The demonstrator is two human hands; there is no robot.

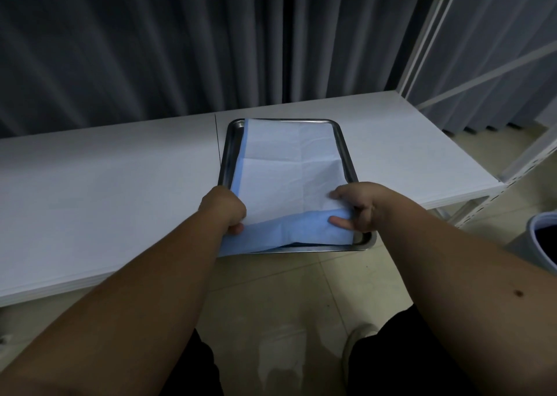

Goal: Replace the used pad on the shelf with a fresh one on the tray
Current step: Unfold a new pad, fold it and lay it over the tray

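A steel tray [345, 151] lies on the white shelf [105, 190], its near edge overhanging the shelf's front. A pad [289, 166], pale white on top with a blue underside, covers most of the tray. Its near edge is lifted and folded, so the blue side shows. My left hand [224, 207] grips the pad's near left corner. My right hand [358, 207] pinches the near right corner, thumb on top and a finger under the blue flap. The tray's near rim is partly hidden by the pad and my hands.
Dark grey curtains hang behind the shelf. A white shelf frame [428, 49] rises at the right. A white bin [542, 239] with a dark inside stands on the tiled floor at the right. My legs and a shoe [357, 341] are below.
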